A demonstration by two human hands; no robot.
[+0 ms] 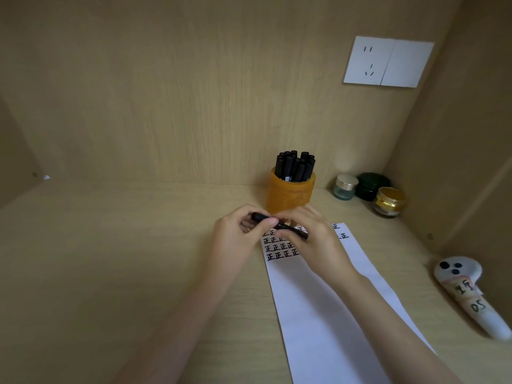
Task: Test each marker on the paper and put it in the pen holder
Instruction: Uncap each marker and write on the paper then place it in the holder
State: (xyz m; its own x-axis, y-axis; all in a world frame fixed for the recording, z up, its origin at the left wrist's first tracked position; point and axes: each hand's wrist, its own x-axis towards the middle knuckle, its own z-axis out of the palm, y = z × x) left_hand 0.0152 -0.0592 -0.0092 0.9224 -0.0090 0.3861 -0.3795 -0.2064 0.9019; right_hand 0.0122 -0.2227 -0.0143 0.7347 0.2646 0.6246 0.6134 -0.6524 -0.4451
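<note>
Paper: rows of handwritten "正" chars, black ink. White controller: tape marked "DS"; chars above were illegible.

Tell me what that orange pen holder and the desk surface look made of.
Pen holder: probably resin or plastic, amber, cloudy and slightly translucent, with a matte, speckled skin. Desk: pale wood-grain board, likely laminate or veneer, matte; fine straight grain lines, no gloss.
</note>
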